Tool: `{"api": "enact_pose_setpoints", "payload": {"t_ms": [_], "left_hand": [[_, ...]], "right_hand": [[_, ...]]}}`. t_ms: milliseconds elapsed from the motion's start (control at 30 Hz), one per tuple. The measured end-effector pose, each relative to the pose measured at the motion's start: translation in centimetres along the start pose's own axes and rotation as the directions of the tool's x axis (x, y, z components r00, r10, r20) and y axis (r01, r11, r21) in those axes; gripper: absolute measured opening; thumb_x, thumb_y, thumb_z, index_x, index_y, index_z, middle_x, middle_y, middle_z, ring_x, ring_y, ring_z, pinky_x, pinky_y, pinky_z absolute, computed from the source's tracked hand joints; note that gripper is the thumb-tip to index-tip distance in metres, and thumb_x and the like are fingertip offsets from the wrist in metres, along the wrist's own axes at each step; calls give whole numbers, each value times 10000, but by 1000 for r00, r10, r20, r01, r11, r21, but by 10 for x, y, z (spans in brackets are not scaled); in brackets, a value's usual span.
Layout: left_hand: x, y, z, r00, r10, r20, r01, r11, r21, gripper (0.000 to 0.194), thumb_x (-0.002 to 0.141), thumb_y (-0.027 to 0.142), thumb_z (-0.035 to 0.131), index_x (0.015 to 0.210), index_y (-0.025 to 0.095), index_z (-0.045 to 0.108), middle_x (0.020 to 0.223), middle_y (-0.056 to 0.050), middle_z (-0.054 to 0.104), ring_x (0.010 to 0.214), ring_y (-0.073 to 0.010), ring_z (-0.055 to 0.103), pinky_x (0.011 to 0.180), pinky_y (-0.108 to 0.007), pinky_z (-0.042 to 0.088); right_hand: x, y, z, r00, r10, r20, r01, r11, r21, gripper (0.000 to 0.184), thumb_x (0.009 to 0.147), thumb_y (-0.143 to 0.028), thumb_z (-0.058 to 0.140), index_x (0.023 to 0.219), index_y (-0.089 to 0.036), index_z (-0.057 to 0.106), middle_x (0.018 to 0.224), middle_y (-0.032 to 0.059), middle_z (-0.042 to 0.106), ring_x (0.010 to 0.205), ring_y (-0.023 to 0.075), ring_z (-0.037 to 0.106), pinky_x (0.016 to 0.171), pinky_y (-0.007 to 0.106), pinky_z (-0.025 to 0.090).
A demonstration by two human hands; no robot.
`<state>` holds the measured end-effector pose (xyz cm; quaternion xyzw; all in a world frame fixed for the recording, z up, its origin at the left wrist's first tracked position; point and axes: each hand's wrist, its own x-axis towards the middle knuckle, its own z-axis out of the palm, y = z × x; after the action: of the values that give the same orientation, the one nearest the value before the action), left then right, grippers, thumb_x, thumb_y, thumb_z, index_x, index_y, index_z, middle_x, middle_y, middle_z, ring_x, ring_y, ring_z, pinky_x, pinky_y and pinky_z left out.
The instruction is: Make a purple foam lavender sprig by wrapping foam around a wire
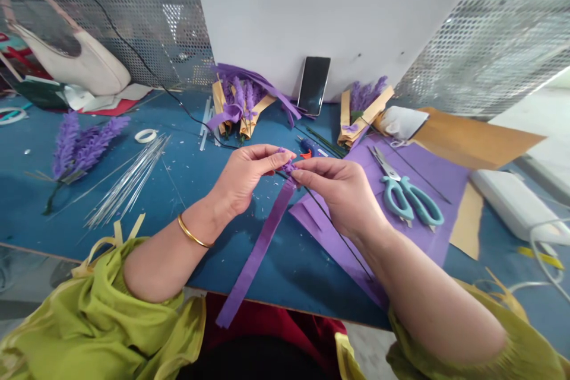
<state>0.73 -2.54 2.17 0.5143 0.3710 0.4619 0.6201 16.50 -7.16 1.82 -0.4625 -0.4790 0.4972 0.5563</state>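
The frilled purple fabric flower [288, 164] sits between both hands' fingertips, the left hand [255, 175] pinching its top, the right hand [341, 190] its base. Below the fingers hangs a flat purple fabric strip [258, 255]; right of them lie blue-handled metal scissors [403, 190].

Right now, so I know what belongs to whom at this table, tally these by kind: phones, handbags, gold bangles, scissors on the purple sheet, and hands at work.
Phone: 1
Handbag: 1
Gold bangle: 1
Scissors on the purple sheet: 1
Hands, left hand and right hand: 2
Total: 6
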Motion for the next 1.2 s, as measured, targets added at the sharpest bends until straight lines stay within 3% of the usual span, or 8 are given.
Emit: {"api": "enact_pose_setpoints", "payload": {"t_ms": [133, 300, 533, 700, 867, 1100, 1200], "left_hand": [[-1, 1, 0, 999, -51, 2, 51, 999, 0, 185, 684, 369, 842, 768, 210, 799, 819, -32, 740, 782, -153, 611, 734, -281, 431], [-2, 1, 0, 999, -1, -32, -1, 998, -63, 308, 762, 505, 752, 883, 225, 795, 864, -32, 731, 803, -158, 624, 730, -280, 441], [-2, -4, 1, 999, -6, -34, 5, 1000, -21, 252, 720, 435, 812, 838, 213, 788, 870, -28, 736, 807, -152, 631, 742, -274, 452], [-5, -4, 3, 996, -73, 58, 78, 993, -93, 449, 783, 626, 681, 919, 207, 775, 857, -59, 747, 782, -186, 686, 726, -299, 490], [-8, -1, 5, 974, -160, 163, 169, 985, -43, 330, 759, 490, 774, 877, 181, 778, 856, -68, 759, 730, -176, 693, 775, -323, 519], [-9, -3, 6, 991, -134, 31, 136, 988, -71, 248, 727, 412, 813, 796, 175, 786, 778, -54, 739, 707, -162, 666, 692, -297, 500], [-8, -4, 5, 996, -83, -22, 82, 994, -69, 214, 709, 378, 828, 803, 190, 794, 796, -36, 735, 731, -149, 640, 691, -282, 479]], "right_hand": [[1, -1, 1, 1000, 5, 3, -5, 1000, 9, 135, 677, -288, 825, 770, -200, 781, 744, 13, 741, 727, 156, 644, 746, 317, 513], [3, -2, -2, 1000, 0, 23, 0, 1000, 15, 139, 708, -304, 810, 787, -196, 774, 733, 5, 724, 720, 145, 631, 748, 307, 503], [3, 0, -3, 999, -1, 37, 0, 1000, 14, 131, 722, -299, 811, 787, -194, 768, 746, 4, 725, 719, 133, 628, 749, 294, 495], [6, -2, -7, 999, -46, -6, 46, 999, 1, 124, 760, -303, 773, 797, -186, 754, 709, 4, 706, 687, 140, 629, 750, 314, 512], [6, -4, -9, 990, -126, -62, 120, 989, -92, 108, 788, -288, 741, 837, -194, 761, 714, 8, 710, 651, 145, 630, 687, 314, 521], [6, -4, -9, 989, -131, -75, 111, 967, -230, 165, 806, -326, 714, 889, -187, 745, 778, 23, 724, 697, 157, 659, 694, 309, 531], [5, -5, -10, 1000, -17, 14, 21, 942, -334, 234, 791, -409, 730, 844, -182, 707, 744, 27, 710, 692, 167, 657, 677, 311, 518]]}}
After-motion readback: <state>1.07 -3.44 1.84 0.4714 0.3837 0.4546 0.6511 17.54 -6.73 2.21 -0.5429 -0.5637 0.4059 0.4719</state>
